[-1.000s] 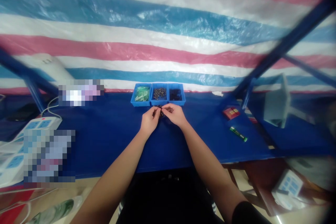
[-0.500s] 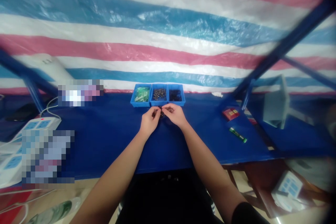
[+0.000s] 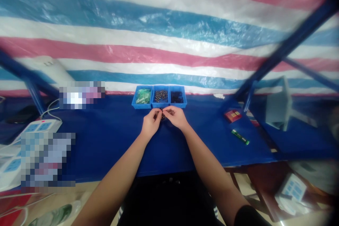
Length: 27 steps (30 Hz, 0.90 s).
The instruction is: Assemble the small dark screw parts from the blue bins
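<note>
My left hand and my right hand meet fingertip to fingertip at the middle of the blue table. Both are closed in a pinch. Small dark bits with a brassy glint show between and just below the fingers, too small to name. Right behind the hands stand three blue bins side by side. The left bin has green, clear-wrapped pieces, the middle one small shiny metal parts, and the right one black pieces.
On the left lie a white power strip with cables and two blurred-out items. A red box and a green tube lie on the right of the table. Blue frame bars slant at both sides before a striped sheet.
My hands stay together in the same spot, with only slight finger movement. The whole view has shifted by a few pixels.
</note>
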Tool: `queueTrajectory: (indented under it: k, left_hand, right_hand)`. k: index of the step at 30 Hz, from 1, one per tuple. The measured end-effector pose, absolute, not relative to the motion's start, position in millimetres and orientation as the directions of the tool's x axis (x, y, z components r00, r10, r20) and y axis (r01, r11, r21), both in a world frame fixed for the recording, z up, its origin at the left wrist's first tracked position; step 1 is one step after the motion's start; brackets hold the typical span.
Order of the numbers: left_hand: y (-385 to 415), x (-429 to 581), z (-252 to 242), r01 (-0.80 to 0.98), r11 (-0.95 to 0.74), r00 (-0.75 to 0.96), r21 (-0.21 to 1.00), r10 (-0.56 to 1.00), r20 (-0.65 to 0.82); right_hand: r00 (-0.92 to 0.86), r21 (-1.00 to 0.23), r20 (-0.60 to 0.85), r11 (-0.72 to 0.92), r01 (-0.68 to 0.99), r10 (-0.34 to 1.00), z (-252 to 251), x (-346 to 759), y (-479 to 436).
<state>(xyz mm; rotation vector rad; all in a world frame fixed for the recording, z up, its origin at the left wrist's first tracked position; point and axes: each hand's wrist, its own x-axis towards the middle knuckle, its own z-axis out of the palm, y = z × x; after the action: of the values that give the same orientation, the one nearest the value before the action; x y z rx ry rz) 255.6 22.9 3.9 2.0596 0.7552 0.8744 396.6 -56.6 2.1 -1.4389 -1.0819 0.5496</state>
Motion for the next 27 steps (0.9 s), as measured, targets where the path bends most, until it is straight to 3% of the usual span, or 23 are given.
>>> queueTrajectory:
  k: [27]
  left_hand:
    - [23.0, 254.8, 4.1, 0.197, -0.499, 0.601, 0.844, 0.742, 0.298]
  right_hand:
    - [0.456, -0.951, 0.247, 0.124, 0.284, 0.855, 2.9, 395.8, -57.0]
